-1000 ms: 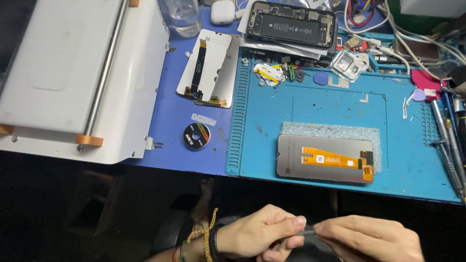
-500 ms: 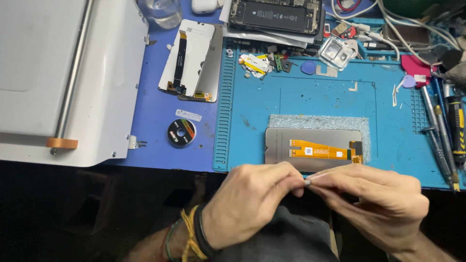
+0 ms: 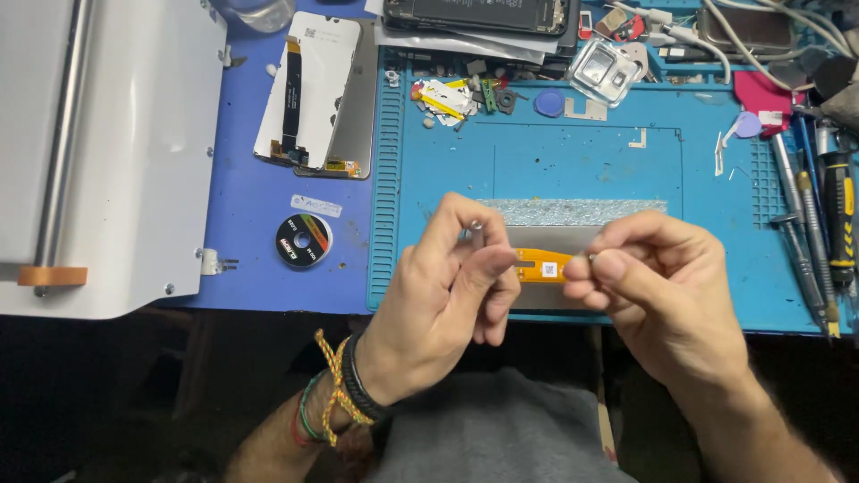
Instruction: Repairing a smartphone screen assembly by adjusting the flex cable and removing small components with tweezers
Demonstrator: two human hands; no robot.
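- The left hand (image 3: 447,286) is raised over the near edge of the blue mat (image 3: 573,170), thumb and forefinger pinched shut on something very thin; what it is cannot be told, only a small bright tip (image 3: 475,228) shows above the forefinger.
- The right hand (image 3: 658,286) faces it, just apart, thumb and forefinger likewise pinched tight on a tiny bright point (image 3: 591,258).
- Whether a wire runs between the two pinches cannot be told.
- Under and between the hands lies a grey screen panel (image 3: 555,240) with an orange flex strip (image 3: 543,266), face down on the mat, partly hidden by the fingers.
- A speckled grey strip (image 3: 573,211) lies just beyond the panel.
- A second panel (image 3: 315,94), white-backed with a dark flex, lies at the mat's far left edge.
- A small black spool (image 3: 303,241) sits left of the mat, near a white machine (image 3: 107,152).
- Screwdrivers (image 3: 819,224) lie along the mat's right side.
- An opened phone (image 3: 479,13) rests at the far edge.
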